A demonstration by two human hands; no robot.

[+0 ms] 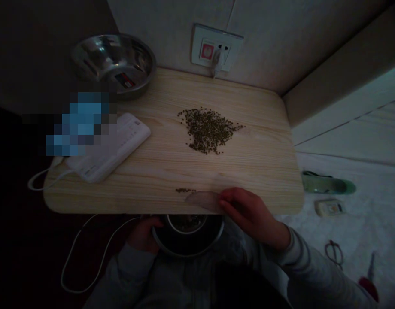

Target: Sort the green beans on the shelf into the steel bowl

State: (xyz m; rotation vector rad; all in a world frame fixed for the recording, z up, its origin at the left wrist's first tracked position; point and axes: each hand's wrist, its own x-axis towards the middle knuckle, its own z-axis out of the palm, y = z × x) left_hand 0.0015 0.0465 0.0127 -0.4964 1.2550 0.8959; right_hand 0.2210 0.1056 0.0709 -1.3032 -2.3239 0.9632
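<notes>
- Dim light falls on a pale wooden tabletop (258, 146) set into a corner, with a wall socket (216, 48) on the wall behind it.
- At the middle of the board lies a loose heap of small dark seeds (208, 129); a much smaller cluster of seeds (185, 190) sits close to the near edge, well apart from the heap.
- The right hand (249, 214) rests at the near edge, its fingers pressed together on a thin, pale flat scraper (203, 200) — the piece lies on the wood just beside the small cluster.
- Below the table edge, the left hand (145, 234) grips the rim of a steel bowl (187, 235), fingers curled around the left side; dark seeds show inside it. The bowl sits directly under the scraper.
- Far left on the table stands a second, empty steel basin (115, 60), and nearer lies a white power strip (112, 148) whose cable (84, 253) loops off the edge; part of this area is blurred out.
- To the right, on a light surface beside the table — a green object (328, 184), a small white box (329, 208), and scissors (334, 253), too dim to tell in detail.
</notes>
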